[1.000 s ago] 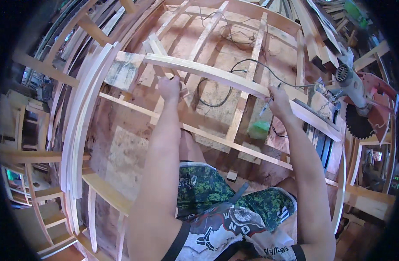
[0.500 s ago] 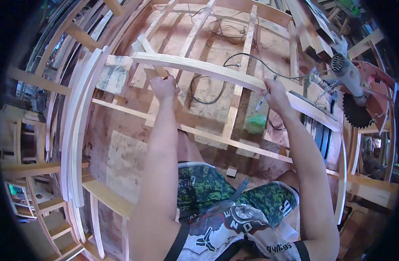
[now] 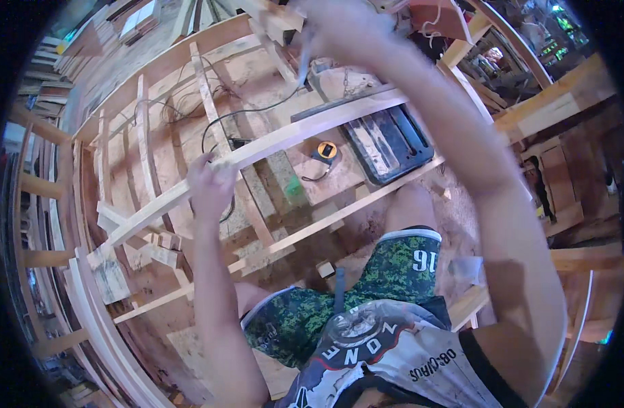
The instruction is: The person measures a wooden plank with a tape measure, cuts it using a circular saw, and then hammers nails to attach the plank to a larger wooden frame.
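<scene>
A long, pale wooden strip [image 3: 284, 141] runs slantwise across the timber frame. My left hand [image 3: 213, 185] is closed around it near its middle. My right hand [image 3: 339, 30] is raised at the top of the view, smeared by motion, beyond the strip and beside the saw's red guard [image 3: 442, 19]. A thin blue-grey thing [image 3: 304, 64] shows just below this hand; whether the hand holds it I cannot tell. Short wood pieces [image 3: 159, 251] lie by the strip's left end. On my side of the strip are a yellow-and-black tape measure [image 3: 325, 150] and a black slotted metal base [image 3: 386, 146].
Slats [image 3: 204, 85] of the frame cross the panel beyond the strip, with a dark cable [image 3: 257, 110] looping over them. Green plastic [image 3: 295, 188] lies near the tape measure. Long boards [image 3: 97, 330] stand at the left, and a small wood block [image 3: 325, 270] lies before my legs.
My view has turned to the right. My right hand has left the strip and moved up toward the saw. My left hand has moved from near the short pieces onto the strip.
</scene>
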A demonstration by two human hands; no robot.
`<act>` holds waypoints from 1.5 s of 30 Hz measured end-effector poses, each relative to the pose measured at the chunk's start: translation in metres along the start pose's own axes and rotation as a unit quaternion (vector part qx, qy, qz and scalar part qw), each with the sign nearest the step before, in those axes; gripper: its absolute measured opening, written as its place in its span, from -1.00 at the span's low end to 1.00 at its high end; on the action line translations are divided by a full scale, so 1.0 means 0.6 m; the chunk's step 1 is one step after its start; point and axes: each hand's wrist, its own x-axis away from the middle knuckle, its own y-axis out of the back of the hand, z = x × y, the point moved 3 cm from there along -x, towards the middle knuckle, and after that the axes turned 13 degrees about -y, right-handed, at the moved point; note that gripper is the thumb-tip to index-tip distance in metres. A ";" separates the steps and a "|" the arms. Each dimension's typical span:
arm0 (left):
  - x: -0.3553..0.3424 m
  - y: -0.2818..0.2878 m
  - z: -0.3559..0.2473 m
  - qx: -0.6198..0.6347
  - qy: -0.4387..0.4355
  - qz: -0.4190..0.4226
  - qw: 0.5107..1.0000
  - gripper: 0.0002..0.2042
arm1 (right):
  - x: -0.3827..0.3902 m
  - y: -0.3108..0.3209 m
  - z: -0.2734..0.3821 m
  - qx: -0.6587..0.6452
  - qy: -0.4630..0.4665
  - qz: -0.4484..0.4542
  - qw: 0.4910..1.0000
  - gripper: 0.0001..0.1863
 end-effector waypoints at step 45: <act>-0.149 -0.272 -0.148 -0.099 0.053 0.414 0.903 -0.44 | -0.117 0.076 -0.382 -0.170 -0.129 0.493 0.844 -0.74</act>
